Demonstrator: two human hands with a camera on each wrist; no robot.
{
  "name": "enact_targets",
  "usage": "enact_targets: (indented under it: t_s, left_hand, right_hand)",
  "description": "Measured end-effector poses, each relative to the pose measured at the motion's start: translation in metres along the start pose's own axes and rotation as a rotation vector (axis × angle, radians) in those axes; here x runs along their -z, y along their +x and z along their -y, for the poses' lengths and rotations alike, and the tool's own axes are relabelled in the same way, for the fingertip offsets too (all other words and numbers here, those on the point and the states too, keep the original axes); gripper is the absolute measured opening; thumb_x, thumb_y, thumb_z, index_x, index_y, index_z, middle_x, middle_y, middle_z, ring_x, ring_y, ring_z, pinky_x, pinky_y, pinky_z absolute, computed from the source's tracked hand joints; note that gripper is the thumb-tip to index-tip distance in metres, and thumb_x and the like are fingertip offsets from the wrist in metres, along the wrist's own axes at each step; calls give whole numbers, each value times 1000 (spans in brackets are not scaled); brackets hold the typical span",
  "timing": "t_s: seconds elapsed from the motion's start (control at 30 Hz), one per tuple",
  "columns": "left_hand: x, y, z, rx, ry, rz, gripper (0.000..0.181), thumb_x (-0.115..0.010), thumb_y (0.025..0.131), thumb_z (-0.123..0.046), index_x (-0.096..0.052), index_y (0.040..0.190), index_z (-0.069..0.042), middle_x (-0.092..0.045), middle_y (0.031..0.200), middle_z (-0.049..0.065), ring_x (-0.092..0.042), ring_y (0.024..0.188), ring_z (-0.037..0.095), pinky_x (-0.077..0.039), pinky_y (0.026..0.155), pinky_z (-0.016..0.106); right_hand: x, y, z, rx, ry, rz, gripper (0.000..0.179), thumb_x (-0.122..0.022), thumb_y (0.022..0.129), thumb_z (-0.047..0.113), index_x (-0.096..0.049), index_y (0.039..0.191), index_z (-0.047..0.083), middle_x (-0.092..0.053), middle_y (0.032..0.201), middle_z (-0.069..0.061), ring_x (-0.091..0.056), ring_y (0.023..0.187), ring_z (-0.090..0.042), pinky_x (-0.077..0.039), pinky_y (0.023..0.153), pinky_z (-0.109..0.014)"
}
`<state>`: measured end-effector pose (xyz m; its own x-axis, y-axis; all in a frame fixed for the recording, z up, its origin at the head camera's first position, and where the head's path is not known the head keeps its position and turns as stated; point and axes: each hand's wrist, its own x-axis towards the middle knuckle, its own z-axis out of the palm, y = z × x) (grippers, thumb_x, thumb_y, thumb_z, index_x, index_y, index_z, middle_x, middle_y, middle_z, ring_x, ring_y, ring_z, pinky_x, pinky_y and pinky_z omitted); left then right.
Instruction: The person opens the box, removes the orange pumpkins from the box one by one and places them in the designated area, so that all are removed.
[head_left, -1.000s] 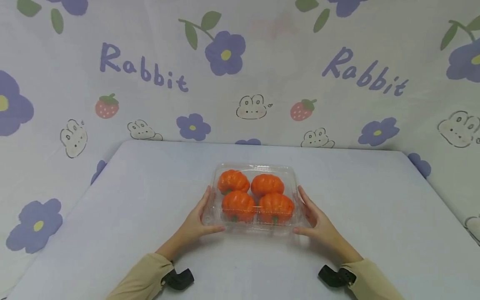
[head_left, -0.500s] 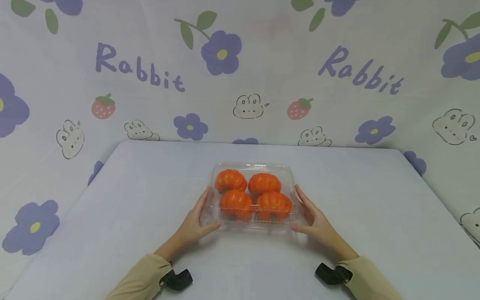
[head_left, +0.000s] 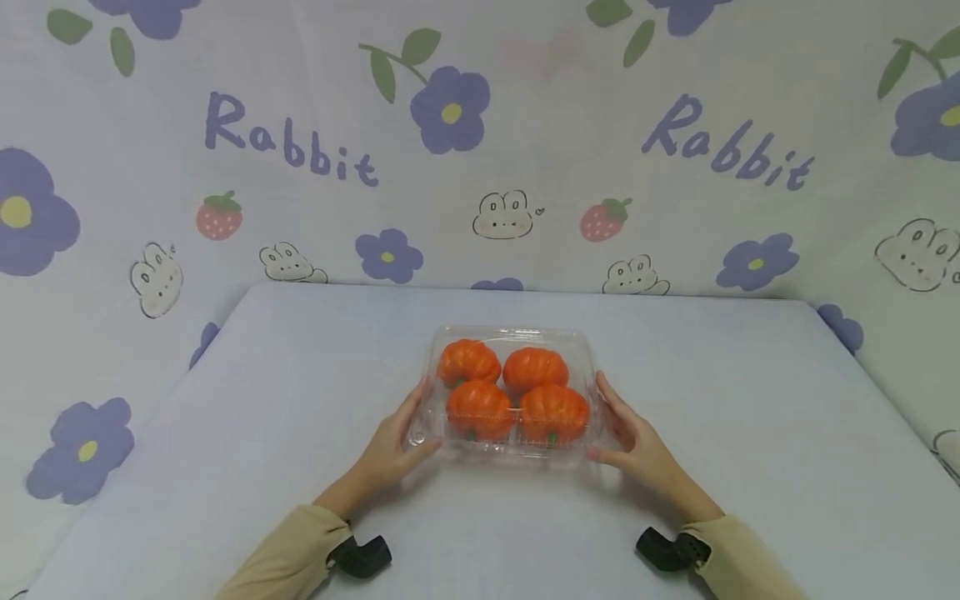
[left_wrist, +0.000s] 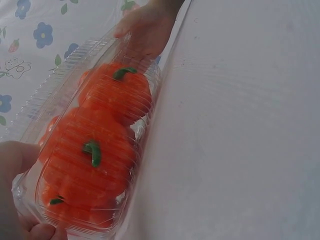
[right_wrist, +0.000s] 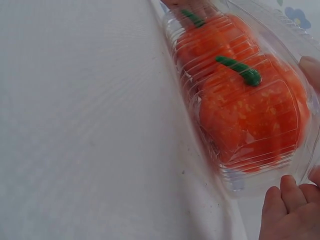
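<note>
A clear plastic clamshell box (head_left: 517, 455) with its lid down sits mid-table in the head view. Inside it lie several orange pumpkins (head_left: 553, 412) with green stems, in two rows. My left hand (head_left: 386, 450) grips the left side, fingers along the wall and thumb at the front corner. On the opposite side my right hand (head_left: 645, 454) holds the box the same way. The left wrist view shows the box's ribbed wall and a pumpkin (left_wrist: 85, 150) close up. Fingertips (right_wrist: 290, 192) of the right hand are right at the box's lower edge in the right wrist view.
The box is over a white table (head_left: 262, 417). Behind the table hangs a pale cloth (head_left: 315, 75) printed with flowers, rabbits and strawberries. A dark wrist mount (head_left: 362, 557) is on the left forearm and another mount (head_left: 671, 550) on the right.
My left thumb has drawn slightly back and left, closer to the box's front corner. Box and right hand keep their places; the head view sways a little.
</note>
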<state>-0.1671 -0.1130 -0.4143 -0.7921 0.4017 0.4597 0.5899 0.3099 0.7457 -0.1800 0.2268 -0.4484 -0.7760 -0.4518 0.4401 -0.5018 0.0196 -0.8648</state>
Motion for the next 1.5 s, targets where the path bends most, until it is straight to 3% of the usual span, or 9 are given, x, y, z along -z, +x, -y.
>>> enact_targets:
  t_s: [0.2,0.43,0.67,0.8,1.03,1.2,1.5]
  left_hand:
    - [-3,-1,1,-14,-13,5,67,-58,74,10,-21,129,21,-31,127,38,-29,117,49,-24,94,58]
    - [-2,0,1,8,-17,17,65,-57,76,10,-22,130,20,-31,129,35,-27,121,46,-21,98,54]
    - [-13,-5,37,-2,4,-7,67,-57,80,4,-21,137,10,-31,135,26,-27,125,35,-21,100,49]
    - [-14,-8,38,1,11,-19,66,-56,83,-1,-20,139,7,-30,137,24,-27,125,33,-21,101,47]
    - [-15,-8,34,-6,23,-34,64,-54,85,-2,-21,138,8,-31,136,25,-29,124,34,-23,100,48]
    - [-15,-8,31,-1,26,-20,62,-52,85,2,-20,138,8,-31,136,25,-28,125,33,-21,102,41]
    - [-6,-4,-7,20,-7,-34,56,-50,82,11,-23,130,20,-30,129,37,-29,118,47,-22,97,54]
  right_hand:
    - [4,1,1,-11,22,3,89,-66,69,-18,-11,138,-9,-2,142,-27,-19,129,-7,-22,99,-16]
    - [5,0,0,-28,37,-21,88,-67,68,-17,-13,138,-10,-4,143,-26,-25,127,-8,-26,98,-17]
    - [4,-1,1,-29,46,-22,88,-66,68,-18,-12,138,-10,-3,143,-26,-24,127,-7,-26,97,-17]
    - [4,-1,1,-30,41,-24,88,-66,68,-18,-12,138,-11,-3,143,-26,-24,127,-7,-26,97,-17]
    - [3,-1,2,-58,32,-33,88,-67,69,-16,-13,139,-9,-4,144,-24,-23,128,-7,-25,98,-17]
    - [3,-1,2,-70,49,-48,88,-67,70,-16,-13,139,-8,-4,144,-24,-23,128,-7,-26,97,-16]
    - [1,2,4,-96,90,-39,89,-67,71,-13,-11,139,-8,-1,145,-22,-20,129,-6,-25,97,-17]
